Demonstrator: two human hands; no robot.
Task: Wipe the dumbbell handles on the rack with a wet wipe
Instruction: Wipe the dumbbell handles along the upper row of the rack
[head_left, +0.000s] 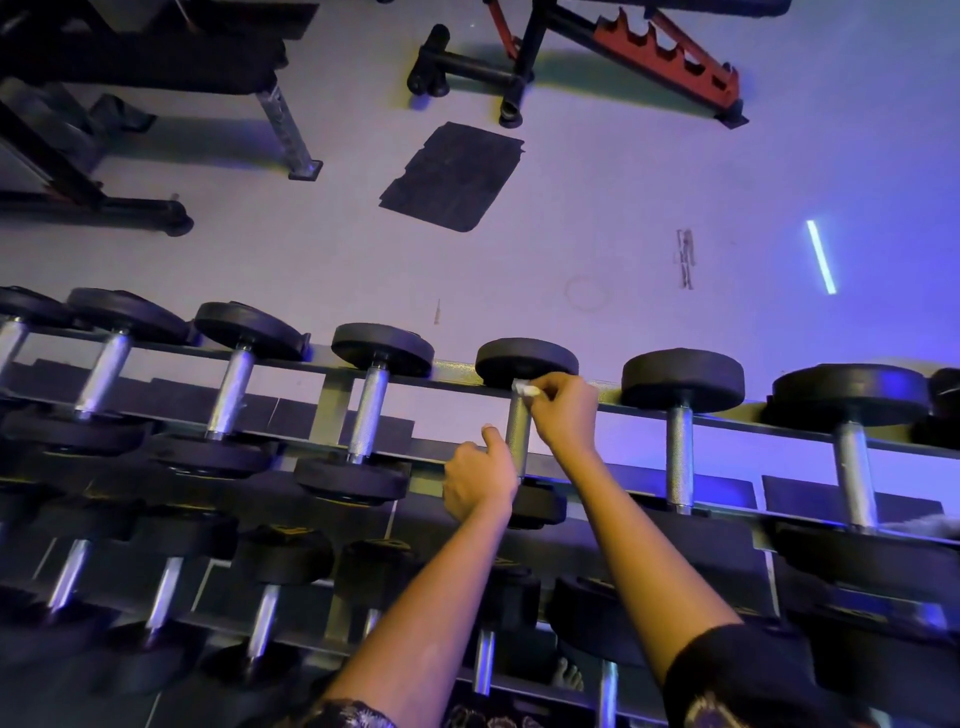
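A row of dumbbells with black round heads and knurled silver handles lies across the top tier of the rack (571, 457). My right hand (563, 415) pinches a small white wet wipe (523, 387) against the far end of one handle (518, 434), just under its far head (527, 361). My left hand (480, 480) grips the near end of the same handle, thumb raised along its left side. The dumbbell's near head is partly hidden behind my left hand.
More dumbbells sit left (370, 415) and right (680, 452) on the top tier, with a lower tier (265, 618) beneath my forearms. Beyond the rack is grey floor with a black mat (452, 174), a red-and-black bench frame (670, 57) and black equipment (93, 104) at far left.
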